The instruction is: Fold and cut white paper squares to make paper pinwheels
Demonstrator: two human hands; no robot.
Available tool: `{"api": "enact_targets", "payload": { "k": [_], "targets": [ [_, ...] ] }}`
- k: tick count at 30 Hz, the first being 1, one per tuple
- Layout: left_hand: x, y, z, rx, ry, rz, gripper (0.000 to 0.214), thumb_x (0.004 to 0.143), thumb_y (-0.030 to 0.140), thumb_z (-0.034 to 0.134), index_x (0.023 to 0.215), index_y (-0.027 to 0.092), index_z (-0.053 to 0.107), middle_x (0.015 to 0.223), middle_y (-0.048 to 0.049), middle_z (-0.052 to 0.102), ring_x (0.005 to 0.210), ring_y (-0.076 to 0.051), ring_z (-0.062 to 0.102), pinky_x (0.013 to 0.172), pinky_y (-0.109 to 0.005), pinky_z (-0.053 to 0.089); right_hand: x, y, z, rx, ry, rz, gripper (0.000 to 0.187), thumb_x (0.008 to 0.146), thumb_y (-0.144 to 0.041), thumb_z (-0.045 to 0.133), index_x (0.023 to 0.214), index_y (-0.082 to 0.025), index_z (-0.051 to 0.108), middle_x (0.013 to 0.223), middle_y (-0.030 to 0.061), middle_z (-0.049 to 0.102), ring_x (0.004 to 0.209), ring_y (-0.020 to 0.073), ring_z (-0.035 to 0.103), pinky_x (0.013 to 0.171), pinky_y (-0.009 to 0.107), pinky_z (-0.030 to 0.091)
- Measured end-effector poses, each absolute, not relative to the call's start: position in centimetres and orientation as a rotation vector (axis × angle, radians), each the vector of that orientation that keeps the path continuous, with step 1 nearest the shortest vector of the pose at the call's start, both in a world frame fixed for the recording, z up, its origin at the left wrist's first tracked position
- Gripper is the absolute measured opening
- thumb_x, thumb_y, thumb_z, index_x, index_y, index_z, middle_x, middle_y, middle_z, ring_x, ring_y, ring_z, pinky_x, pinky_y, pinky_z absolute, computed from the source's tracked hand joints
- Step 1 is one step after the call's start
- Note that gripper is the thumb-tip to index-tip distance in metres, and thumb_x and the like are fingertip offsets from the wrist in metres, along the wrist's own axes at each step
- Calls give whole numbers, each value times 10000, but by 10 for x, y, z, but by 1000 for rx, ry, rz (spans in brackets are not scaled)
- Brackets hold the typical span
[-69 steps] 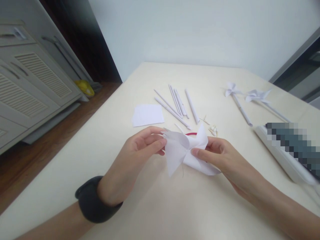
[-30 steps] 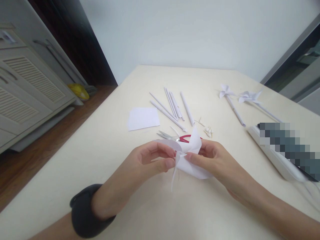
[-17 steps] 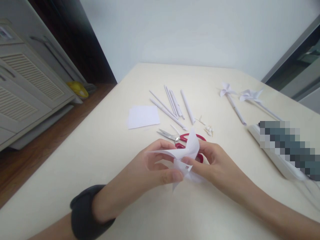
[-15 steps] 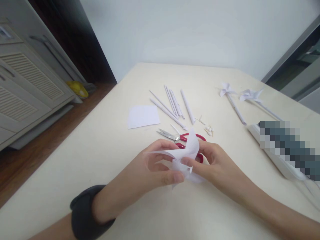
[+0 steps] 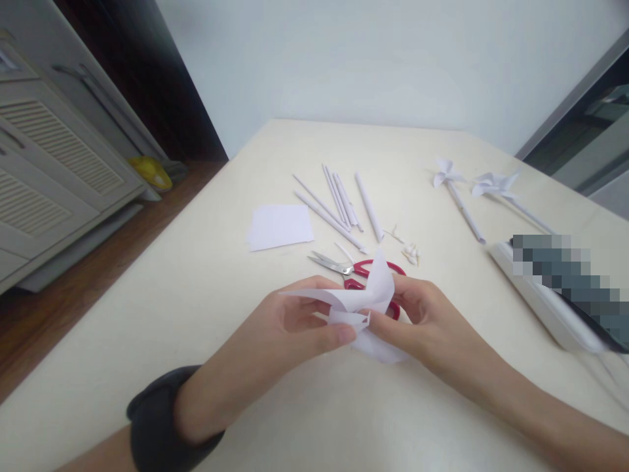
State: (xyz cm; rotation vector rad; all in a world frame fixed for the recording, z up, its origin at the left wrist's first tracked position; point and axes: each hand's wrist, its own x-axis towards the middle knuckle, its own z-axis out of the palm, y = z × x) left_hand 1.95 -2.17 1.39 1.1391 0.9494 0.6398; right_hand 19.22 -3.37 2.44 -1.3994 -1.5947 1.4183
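Note:
Both my hands hold a white paper pinwheel head [image 5: 361, 303] just above the cream table [image 5: 206, 308]. My left hand [image 5: 289, 341], with a black band on its wrist, pinches the folded flaps at the centre between thumb and fingers. My right hand [image 5: 417, 318] grips the same paper from the right, its thumb meeting the left thumb at the middle. One flap stands up, another points left. Red-handled scissors [image 5: 354, 267] lie on the table right behind the paper, partly hidden by it.
Several rolled white paper sticks [image 5: 344, 206] lie further back, with a white paper square [image 5: 280, 226] to their left and small pins [image 5: 410, 251] to their right. Two finished pinwheels [image 5: 472, 190] lie at the far right. A white box [image 5: 555, 305] sits at the right edge.
The loose, spread paper has been gathered: the flaps were folded in towards the centre and both thumbs now pinch them together. The hands drew nearer to me, uncovering the scissors.

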Motion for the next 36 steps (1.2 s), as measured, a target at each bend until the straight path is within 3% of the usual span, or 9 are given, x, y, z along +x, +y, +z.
{"api": "enact_targets", "payload": {
  "k": [4, 9, 19, 23, 36],
  "targets": [
    [18, -22, 11, 1152, 973, 646, 218, 730, 247, 638, 946, 214, 649, 928, -33, 682, 876, -222, 620, 766, -314, 465, 192, -34, 26, -1396, -1570, 1438, 55, 756, -137, 513, 720, -174, 532, 642, -6, 449, 644, 135, 448, 570, 243, 382],
    [15, -21, 9, 1173, 1015, 649, 256, 747, 304, 624, 987, 223, 659, 967, -46, 681, 887, -235, 619, 779, -333, 472, 192, -34, 24, -1363, -1533, 1486, 52, 758, -130, 517, 758, -171, 549, 718, 0, 508, 629, 116, 442, 560, 231, 373],
    [12, -19, 6, 1255, 980, 605, 172, 761, 311, 603, 903, 228, 654, 846, -21, 653, 784, -198, 598, 744, -317, 480, 192, -32, 22, -1409, -1561, 1442, 34, 747, -140, 542, 722, -162, 550, 847, 21, 580, 620, 104, 449, 568, 235, 380],
    [12, -19, 7, 1246, 984, 615, 176, 753, 305, 607, 897, 217, 656, 839, -29, 656, 779, -205, 600, 740, -328, 484, 191, -33, 23, -1407, -1574, 1435, 50, 742, -126, 536, 729, -164, 567, 807, 15, 573, 610, 107, 452, 563, 235, 382],
    [16, -20, 6, 1170, 980, 644, 223, 745, 262, 631, 961, 239, 681, 956, -22, 696, 914, -237, 629, 817, -328, 483, 190, -34, 24, -1402, -1555, 1452, 56, 762, -147, 545, 781, -167, 594, 813, 19, 590, 618, 109, 479, 564, 234, 393]
  ]
}}
